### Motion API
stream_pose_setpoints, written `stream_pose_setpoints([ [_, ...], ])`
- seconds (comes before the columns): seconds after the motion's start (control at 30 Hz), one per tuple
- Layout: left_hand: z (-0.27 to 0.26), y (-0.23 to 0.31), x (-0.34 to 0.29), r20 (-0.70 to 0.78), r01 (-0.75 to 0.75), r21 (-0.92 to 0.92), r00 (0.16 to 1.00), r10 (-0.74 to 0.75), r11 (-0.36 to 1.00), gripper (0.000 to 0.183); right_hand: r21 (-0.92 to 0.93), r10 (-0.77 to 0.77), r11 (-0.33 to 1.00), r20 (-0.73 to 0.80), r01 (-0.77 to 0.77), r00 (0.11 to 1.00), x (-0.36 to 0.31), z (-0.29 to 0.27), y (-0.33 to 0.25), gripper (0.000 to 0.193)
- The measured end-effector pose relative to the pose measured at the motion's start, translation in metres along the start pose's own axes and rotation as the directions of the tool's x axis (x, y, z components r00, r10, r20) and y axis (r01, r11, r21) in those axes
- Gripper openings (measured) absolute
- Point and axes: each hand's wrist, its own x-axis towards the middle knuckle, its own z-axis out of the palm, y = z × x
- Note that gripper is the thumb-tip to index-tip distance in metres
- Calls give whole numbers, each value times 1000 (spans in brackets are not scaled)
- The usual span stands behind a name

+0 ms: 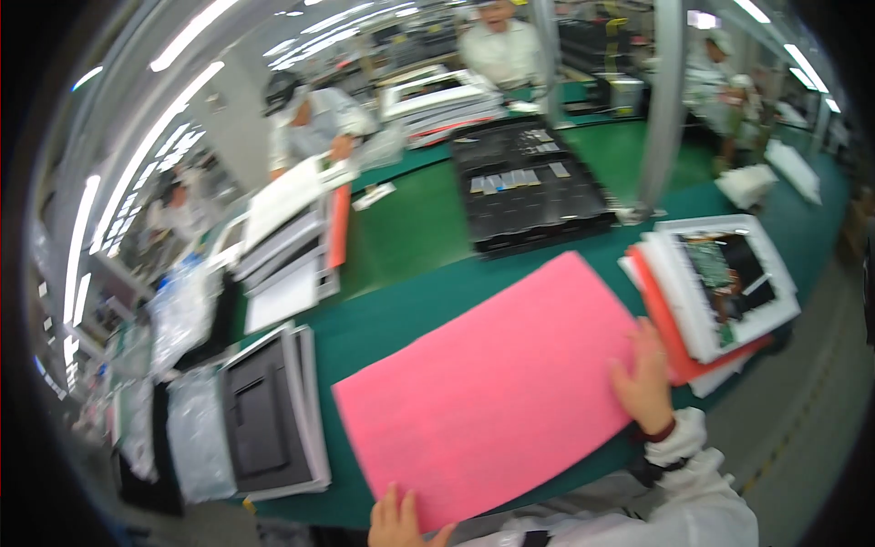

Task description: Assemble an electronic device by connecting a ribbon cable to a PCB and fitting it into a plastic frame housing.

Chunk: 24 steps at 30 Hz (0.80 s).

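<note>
A large pink sheet, like thin foam or card, lies slanted in front of me over the green bench. My right hand grips its right edge, thumb on the face and fingers along the side. At the lower left corner, my left hand has its fingers over the near edge; the rest of that hand is cut off by the frame. Just beyond my right hand sits a stack with a white frame on top, a green circuit board inside it and an orange-red sheet beneath.
A grey-black panel stack and plastic bags stand at left. Farther off are a black tray with small flat pieces, more stacked panels, and a metal post. Several people in white work across the bench.
</note>
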Motion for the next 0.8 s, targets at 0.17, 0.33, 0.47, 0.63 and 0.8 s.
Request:
stream_pose_setpoints([
  [0.17,11,-24,-11,-40,-106,20,994,107,994,76,-119,-56,991,-15,54,998,-5,-9,-13,50],
  [0.33,22,-46,10,-135,-111,38,984,115,993,61,-16,-20,1000,-13,20,1000,-24,-49,-22,40],
  [0.47,28,-48,16,-177,-99,1,979,98,995,57,388,244,902,-103,-187,964,-33,-84,-3,17],
  [0.63,22,-53,14,-131,-93,-21,987,89,995,59,935,587,205,120,-290,801,-35,-144,46,12],
  [0.8,32,-57,17,-166,-84,-46,983,76,995,57,931,797,38,191,-363,573,-41,-150,94,21],
])
